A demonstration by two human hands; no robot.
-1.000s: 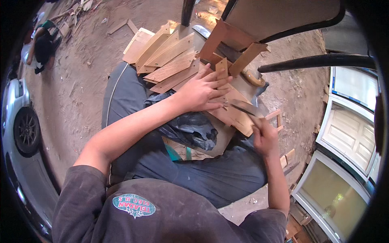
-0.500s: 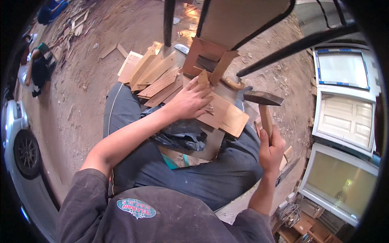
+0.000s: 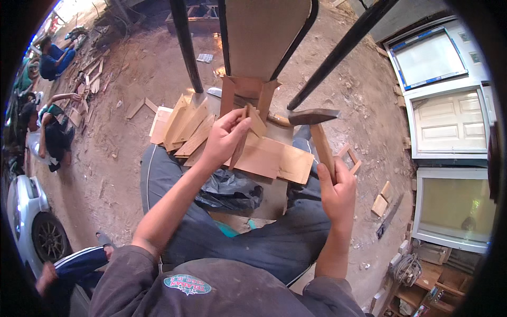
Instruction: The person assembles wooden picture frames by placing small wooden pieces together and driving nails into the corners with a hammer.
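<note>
My right hand is wrapped round the wooden handle of a hammer, its dark metal head raised above the boards. In my left hand a small pale wooden piece is pinched between thumb and fingers, tilted up; its lower part is partly behind the hand. Beneath it, flat wooden boards lie across a support between my knees. To their left, several thin wooden slats are stacked in a fan. Just beyond stands an open reddish-brown wooden frame. Below the boards lies a black plastic bag.
Black poles and a padded panel rise ahead. A handsaw and wood offcuts lie right. White-framed panels line the right side. A car and other people are at left.
My left hand has risen from the boards and turned, now holding the wooden piece upright. The hammer stays in my right hand, slightly shifted. The whole view has turned, showing more people at left.
</note>
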